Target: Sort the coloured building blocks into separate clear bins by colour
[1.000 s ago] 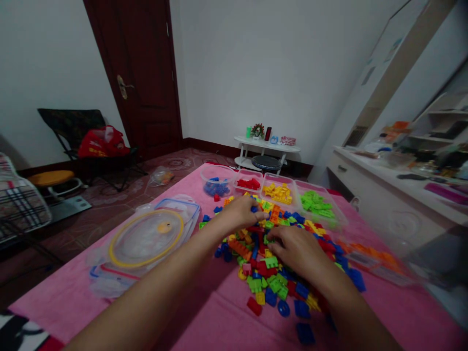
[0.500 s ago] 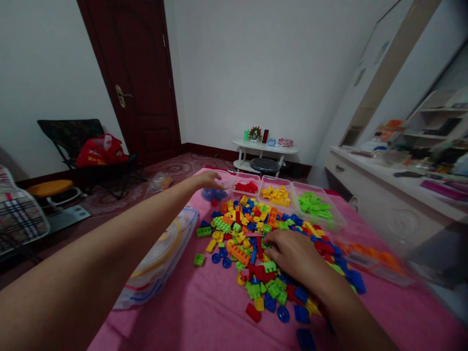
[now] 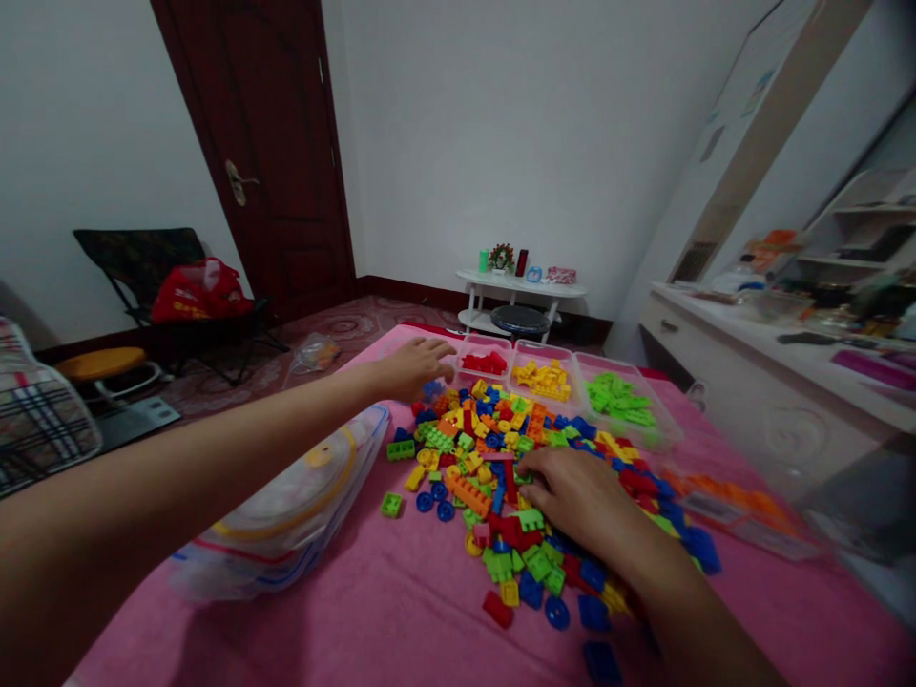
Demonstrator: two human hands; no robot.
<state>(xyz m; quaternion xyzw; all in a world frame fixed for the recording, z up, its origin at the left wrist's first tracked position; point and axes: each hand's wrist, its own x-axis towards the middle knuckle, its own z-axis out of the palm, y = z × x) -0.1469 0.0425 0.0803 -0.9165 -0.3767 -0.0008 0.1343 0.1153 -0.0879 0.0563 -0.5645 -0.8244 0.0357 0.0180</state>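
My left hand [image 3: 419, 368] is stretched out at the far left of the table, its fingers extended and apart. It hovers over blue bricks [image 3: 432, 390] that it mostly covers. My right hand [image 3: 572, 489] rests in the middle of a loose pile of toy building bricks [image 3: 468, 494]. Its thumb and forefinger are curled together near a green piece; what lies between them is too small to make out. Red bricks [image 3: 485, 363], yellow bricks [image 3: 542, 379] and green bricks [image 3: 619, 398] lie sorted in clear plastic boxes behind the pile.
Orange bricks [image 3: 740, 498] sit in another clear box at the right. A zip plastic bag [image 3: 286, 506] lies on the pink cloth [image 3: 401, 611] at left. A white dresser [image 3: 722, 367] stands at right; a white side table [image 3: 522, 285] is beyond.
My left hand has come a little nearer, and its back now hides most of the blue bricks at the far left. My right hand stays in the pile, almost unmoved.
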